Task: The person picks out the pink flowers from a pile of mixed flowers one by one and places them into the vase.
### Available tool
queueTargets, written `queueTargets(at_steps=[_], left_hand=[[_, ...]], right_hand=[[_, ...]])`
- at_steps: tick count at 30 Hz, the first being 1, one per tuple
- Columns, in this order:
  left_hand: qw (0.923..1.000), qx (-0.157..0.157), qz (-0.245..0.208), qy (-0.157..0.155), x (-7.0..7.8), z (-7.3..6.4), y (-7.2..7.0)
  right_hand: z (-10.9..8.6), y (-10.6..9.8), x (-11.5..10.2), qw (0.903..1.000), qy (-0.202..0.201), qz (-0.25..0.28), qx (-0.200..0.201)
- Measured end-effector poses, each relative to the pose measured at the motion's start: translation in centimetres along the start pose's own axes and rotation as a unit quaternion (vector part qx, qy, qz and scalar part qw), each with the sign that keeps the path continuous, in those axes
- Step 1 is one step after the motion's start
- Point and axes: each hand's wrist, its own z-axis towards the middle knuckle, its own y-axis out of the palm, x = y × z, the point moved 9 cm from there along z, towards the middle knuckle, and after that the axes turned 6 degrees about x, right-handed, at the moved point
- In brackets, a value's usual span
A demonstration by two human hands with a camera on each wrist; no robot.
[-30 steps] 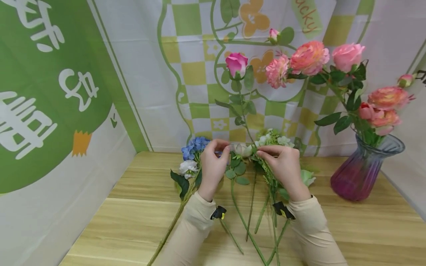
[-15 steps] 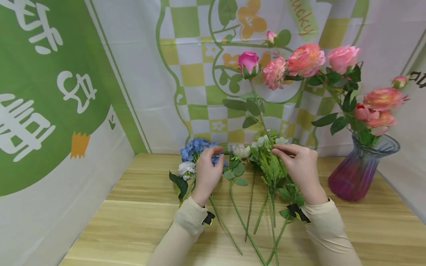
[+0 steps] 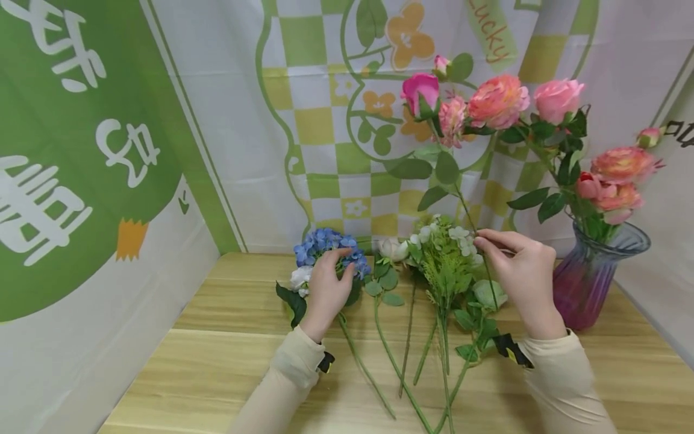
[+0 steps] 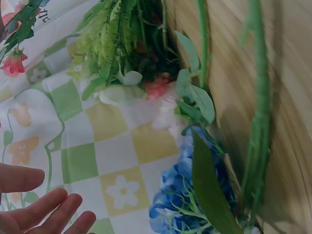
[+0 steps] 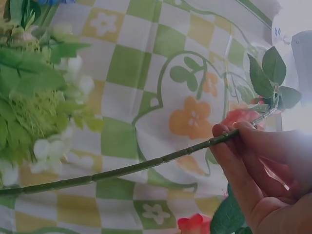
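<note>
Between thumb and fingertips, my right hand [image 3: 523, 277] pinches the green stem [image 5: 146, 165] of a magenta rose [image 3: 422, 95]. The rose is upright, leaning left, its stem's lower end hanging over a pale green flower [image 3: 490, 293]. To the right of that hand stands a purple and blue glass vase [image 3: 582, 289] with coral and pink flowers [image 3: 499, 101]. My left hand [image 3: 327, 289] holds nothing; its fingers are parted and loosely bent in front of a blue hydrangea [image 3: 325, 244]. In the left wrist view its fingers [image 4: 53, 209] show apart from the blue hydrangea [image 4: 178, 195].
Several cut stems [image 3: 403, 349] lie on the wooden table [image 3: 217, 355]. Among them are white flowers with green sprays [image 3: 444, 259], a white bloom [image 3: 300, 279] and a eucalyptus-like leaf sprig [image 3: 388, 280]. A printed checkered cloth [image 3: 314, 126] hangs behind the table.
My right hand has carried the magenta rose to the right, towards the vase. My left hand has moved left and down, away from the rose, and its fingers have spread a little.
</note>
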Motion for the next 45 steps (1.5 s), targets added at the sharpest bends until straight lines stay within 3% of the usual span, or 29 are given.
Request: queueTargets(at_steps=[10,19,29,36,45], left_hand=[[0.9997,-0.001,0.025,-0.003,-1.6,0.1,-0.6],[0.9982,-0.010,0.059,-0.004,-2.8,0.0,-1.3],[0.9956,-0.020,0.091,-0.008,-4.1,0.1,-1.9],[0.9929,-0.031,0.114,-0.002,-4.8,-0.1,-1.8],[0.9906,-0.026,0.134,0.006,-6.2,-0.8,-2.3]], right_hand=[[1.2,-3.4,1.0,0.9986,0.008,0.012,0.050],[2.8,-6.1,3.0,0.9946,0.041,0.035,0.089],[4.5,-8.8,4.4,0.9898,0.093,-0.015,0.107],[5.5,-10.2,4.9,0.9847,0.102,-0.060,0.128],[7.2,-11.3,5.4,0.9803,0.132,-0.054,0.137]])
